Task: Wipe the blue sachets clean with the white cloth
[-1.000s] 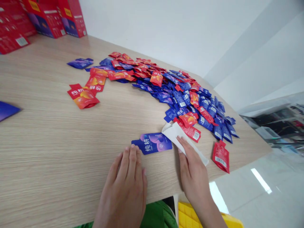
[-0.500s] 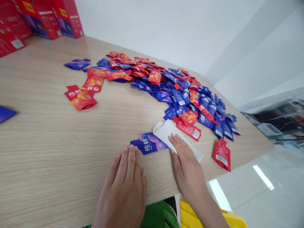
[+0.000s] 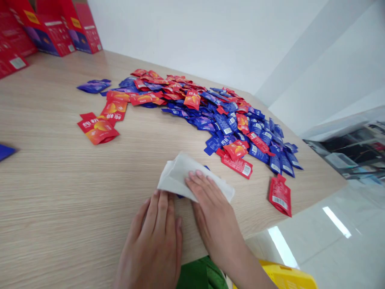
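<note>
A folded white cloth (image 3: 180, 174) lies over a blue pouch (image 3: 180, 196), of which only slivers show at the cloth's edges. My right hand (image 3: 215, 216) presses this cloth down with its fingers extended across it, the thumb along the near edge. Flat on the table rests my left hand (image 3: 155, 241), its straight fingers side by side. Their tips meet the cloth's left edge, where the pouch's end is hidden. Beyond my hands, a red pouch (image 3: 237, 165) lies at the front of the heap.
A long heap of red and blue pouches (image 3: 222, 120) spreads along the wall. Loose red pouches (image 3: 98, 128) lie to the left, another red pouch (image 3: 280, 195) near the right edge. Red boxes (image 3: 81, 28) stand at back left. A yellow object (image 3: 288, 277) is below the table edge.
My right hand has slid the white cloth leftward over the blue pouch, covering most of it. My left hand has stayed at the pouch's left end. The view has shifted slightly.
</note>
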